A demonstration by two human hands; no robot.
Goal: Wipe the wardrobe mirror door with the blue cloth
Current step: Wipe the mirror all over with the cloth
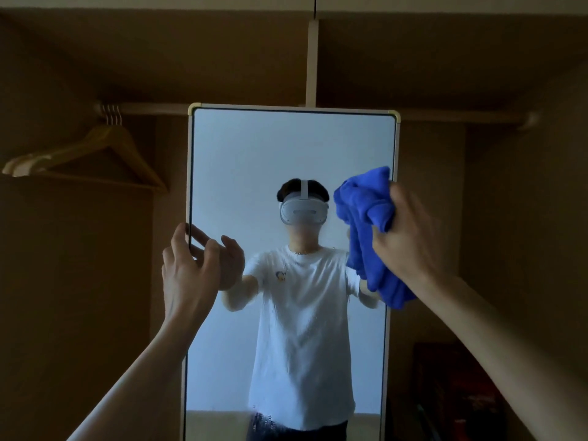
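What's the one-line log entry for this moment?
right hand: grips blue cloth at mirror right edge | left hand: open, by mirror left edge, contact unclear | smears: lower mirror

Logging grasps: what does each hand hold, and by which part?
The right hand grips the cloth bunched around its middle; one end hangs. The left hand holds nothing, beside the mirror.
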